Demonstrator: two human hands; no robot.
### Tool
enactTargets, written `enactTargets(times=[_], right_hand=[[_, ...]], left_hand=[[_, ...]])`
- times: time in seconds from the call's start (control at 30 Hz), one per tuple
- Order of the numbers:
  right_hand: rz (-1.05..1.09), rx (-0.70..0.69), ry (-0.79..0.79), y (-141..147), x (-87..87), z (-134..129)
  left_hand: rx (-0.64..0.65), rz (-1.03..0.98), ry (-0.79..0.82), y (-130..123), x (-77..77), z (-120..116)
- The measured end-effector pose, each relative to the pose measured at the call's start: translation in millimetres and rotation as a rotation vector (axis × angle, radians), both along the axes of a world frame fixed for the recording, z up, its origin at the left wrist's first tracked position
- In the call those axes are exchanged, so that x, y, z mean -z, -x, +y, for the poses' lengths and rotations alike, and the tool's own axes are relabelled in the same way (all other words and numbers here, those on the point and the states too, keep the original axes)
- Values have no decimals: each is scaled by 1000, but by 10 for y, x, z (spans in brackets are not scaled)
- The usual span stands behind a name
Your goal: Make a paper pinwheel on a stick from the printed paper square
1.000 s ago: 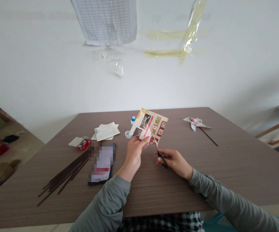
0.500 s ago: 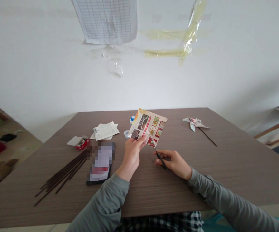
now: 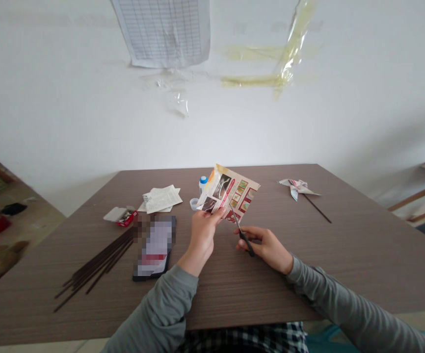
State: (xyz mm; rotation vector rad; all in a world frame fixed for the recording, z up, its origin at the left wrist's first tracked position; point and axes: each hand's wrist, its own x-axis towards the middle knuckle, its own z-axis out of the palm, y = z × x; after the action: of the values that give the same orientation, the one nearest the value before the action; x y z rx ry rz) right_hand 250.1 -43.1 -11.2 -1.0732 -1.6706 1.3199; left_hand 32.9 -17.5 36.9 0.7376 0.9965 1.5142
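Note:
Above the middle of the table, my left hand [image 3: 201, 235] pinches the lower left edge of a printed paper sheet [image 3: 230, 191] with food pictures on it. My right hand [image 3: 267, 247] is closed on the black handles of a pair of scissors [image 3: 245, 240]. The scissor blades lie at the sheet's lower edge, close to my left fingertips. Farther right, a paper pinwheel [image 3: 298, 188] on a thin brown stick rests on the table. Behind the sheet stand a small bottle with a blue cap [image 3: 203, 182] and a round white lid [image 3: 194, 203], partly hidden.
On the left of the brown table [image 3: 256, 304] lie a phone [image 3: 155, 247], several thin dark sticks [image 3: 98, 264], an open red-and-white box [image 3: 124, 215] of small items and stacked paper pieces [image 3: 161, 199]. The wall with a taped grid sheet [image 3: 168, 32] rises behind.
The paper sheet has shifted slightly to the right and tilted a little over the scissors. Both hands keep their holds and have barely moved.

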Motion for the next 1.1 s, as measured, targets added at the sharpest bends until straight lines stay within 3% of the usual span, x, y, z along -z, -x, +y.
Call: enactTargets(times=[0.47,1.1], right_hand=[[-11,-5,36,-27,53,25],[-32,37,-23,0,-42,-5]], left_hand=[[-9,-7,-8,-32,-19,-28],[8,3,-28,-26,22,-15]])
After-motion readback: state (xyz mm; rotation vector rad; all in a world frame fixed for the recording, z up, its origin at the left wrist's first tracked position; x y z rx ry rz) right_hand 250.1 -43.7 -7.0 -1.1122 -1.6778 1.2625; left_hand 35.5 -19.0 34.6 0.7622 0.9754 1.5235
